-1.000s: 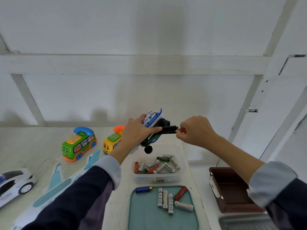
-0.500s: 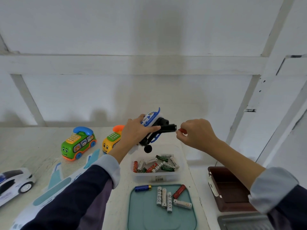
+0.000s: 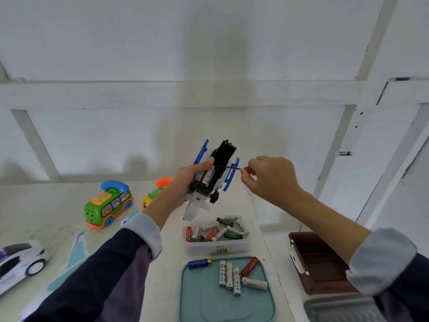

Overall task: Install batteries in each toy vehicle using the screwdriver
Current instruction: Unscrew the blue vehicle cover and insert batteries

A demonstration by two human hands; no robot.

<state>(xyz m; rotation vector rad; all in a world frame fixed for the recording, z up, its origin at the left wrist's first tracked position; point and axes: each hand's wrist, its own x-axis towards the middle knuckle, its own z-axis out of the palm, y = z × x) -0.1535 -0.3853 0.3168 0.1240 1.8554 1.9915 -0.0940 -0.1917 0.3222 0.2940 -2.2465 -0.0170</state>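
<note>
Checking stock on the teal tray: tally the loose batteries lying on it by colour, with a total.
On the teal tray:
White batteries: 4
Red battery: 1
Blue battery: 1
Total: 6
The batteries in the clear tub are not counted.
</note>
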